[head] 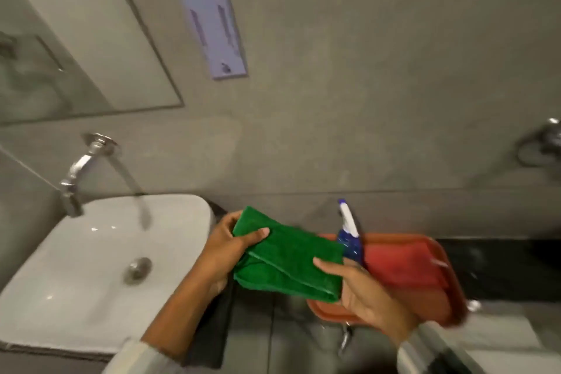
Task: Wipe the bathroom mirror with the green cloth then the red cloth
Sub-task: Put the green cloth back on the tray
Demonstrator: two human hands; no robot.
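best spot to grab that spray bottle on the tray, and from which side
Grip the spray bottle by the narrow neck under its white nozzle, coming from above. It seems to stand upright at the left end of the red tray, with the green cloth screening its lower body from the front.

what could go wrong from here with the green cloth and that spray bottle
The right hand holds the green cloth close beside the spray bottle standing on the red tray, so a swing could topple it. The tray also seems to overhang the counter edge. The tap is running, so the cloth could get soaked.
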